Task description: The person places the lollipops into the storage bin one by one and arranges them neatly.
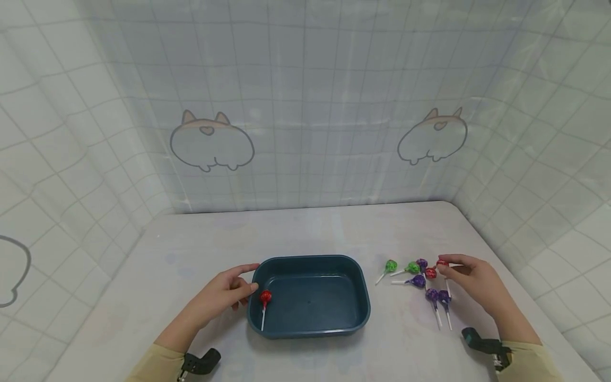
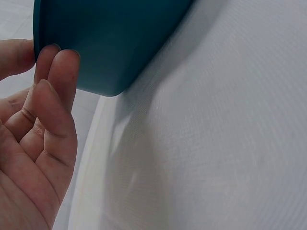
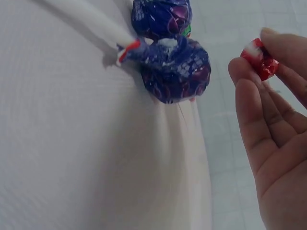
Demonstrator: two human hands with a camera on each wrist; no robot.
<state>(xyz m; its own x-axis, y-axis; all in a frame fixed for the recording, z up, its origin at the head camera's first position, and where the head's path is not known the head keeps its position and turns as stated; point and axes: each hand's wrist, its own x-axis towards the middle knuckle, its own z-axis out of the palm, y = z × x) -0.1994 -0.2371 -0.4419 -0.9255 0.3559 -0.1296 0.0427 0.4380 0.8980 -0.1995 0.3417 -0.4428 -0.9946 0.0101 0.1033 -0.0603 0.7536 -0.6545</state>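
Note:
A dark blue-green plastic tray (image 1: 310,300) sits on the white table, with one red lollipop (image 1: 265,297) lying inside near its left wall. My left hand (image 1: 220,293) holds the tray's left rim; in the left wrist view the fingertips (image 2: 64,64) press the outer wall. At the right, my right hand (image 1: 479,281) pinches a second red lollipop (image 3: 260,59) by its wrapped head between thumb and fingers. Beside that hand lie another red lollipop (image 1: 431,272), several purple lollipops (image 1: 418,281) and two green lollipops (image 1: 391,266).
The white table (image 1: 200,239) ends at a back wall hung with a white grid-patterned sheet (image 1: 324,132), and similar sheets stand at both sides. Black camera mounts (image 1: 202,362) are strapped at the wrists.

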